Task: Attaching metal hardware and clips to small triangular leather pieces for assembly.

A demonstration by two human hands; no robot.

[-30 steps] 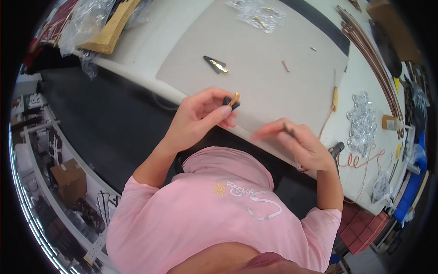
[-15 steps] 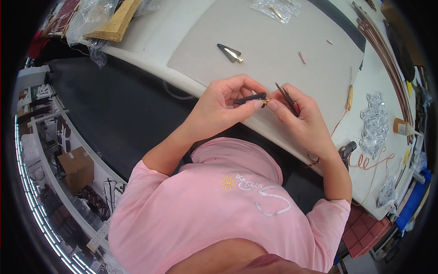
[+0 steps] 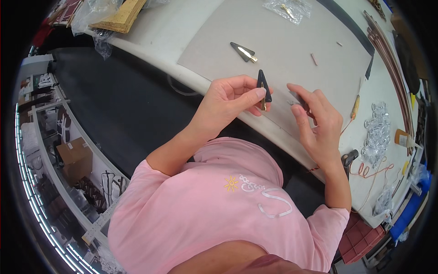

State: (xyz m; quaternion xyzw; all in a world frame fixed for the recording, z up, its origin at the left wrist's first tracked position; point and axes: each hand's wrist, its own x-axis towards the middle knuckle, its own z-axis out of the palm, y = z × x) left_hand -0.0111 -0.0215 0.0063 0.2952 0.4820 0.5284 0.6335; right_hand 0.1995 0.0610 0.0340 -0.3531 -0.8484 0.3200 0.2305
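My left hand (image 3: 235, 98) pinches a black triangular hair clip (image 3: 261, 81) between thumb and fingers. Its point is up, and a gold metal clip lies along its face, under my thumb. To the right, my right hand (image 3: 317, 114) is apart from it, with thumb and forefinger spread. A dark tool that looks like a pair of snips (image 3: 301, 99) is tucked within the fingers of that hand, partly hidden and blurred. On the grey mat (image 3: 205, 52) beyond my left hand lies a similar black triangular clip (image 3: 244, 52) with a gold part.
A clear plastic bag (image 3: 292, 10) with a gold piece lies at the mat's far side. Small pinkish sticks (image 3: 314, 59) are on the mat. Rightward are an awl (image 3: 355, 105), clear rings (image 3: 378, 130), a hammer (image 3: 350, 157), orange cord (image 3: 369, 171) and brown strips (image 3: 388, 59).
The hair clip has turned from lying sideways to point up in my left hand. My right hand has drawn away to the right, its fingers opening off the gold part.
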